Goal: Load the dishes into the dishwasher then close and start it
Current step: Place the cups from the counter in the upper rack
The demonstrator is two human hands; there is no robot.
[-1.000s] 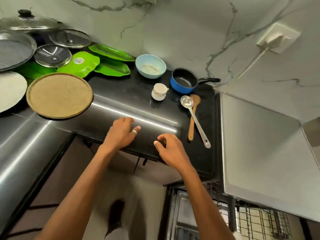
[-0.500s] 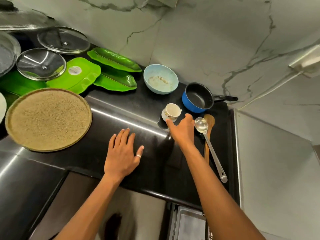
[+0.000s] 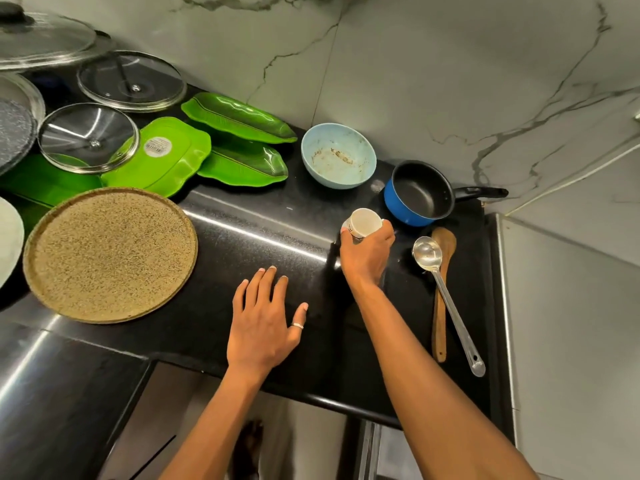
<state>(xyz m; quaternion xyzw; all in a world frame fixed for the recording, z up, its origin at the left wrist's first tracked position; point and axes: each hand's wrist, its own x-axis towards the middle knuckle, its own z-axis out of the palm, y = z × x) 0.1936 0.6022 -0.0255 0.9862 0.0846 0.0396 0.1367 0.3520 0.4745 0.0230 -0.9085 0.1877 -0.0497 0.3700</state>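
**Operator:** What's in front of me, biggest first?

**Spotter:** You're leaning over a black countertop against a marbled wall. At your left lies a round speckled plate. Behind it are glass lids and leaf-shaped green plates. One lid rests partly on a green plate.

**Operator:** And towards the right?

**Spotter:** A pale blue bowl, smeared with food, stands near the wall. Just right of it is a blue saucepan, black inside, its handle pointing right.

**Operator:** My hands?

**Spotter:** Your left hand lies flat on the counter, fingers straight and spread, gripping nothing. Your right hand has its fingers curled round the white cup.

**Operator:** What's beside it?

**Spotter:** A steel ladle and a wooden spatula lie together to the right of your right hand. The ladle's handle crosses the wooden one.

**Operator:** Where exactly is the cup?

**Spotter:** It's in front of the bowl and the saucepan, tilted with its mouth towards you. I can't tell whether its base touches the counter. Smallest of all is the ring on your left thumb.
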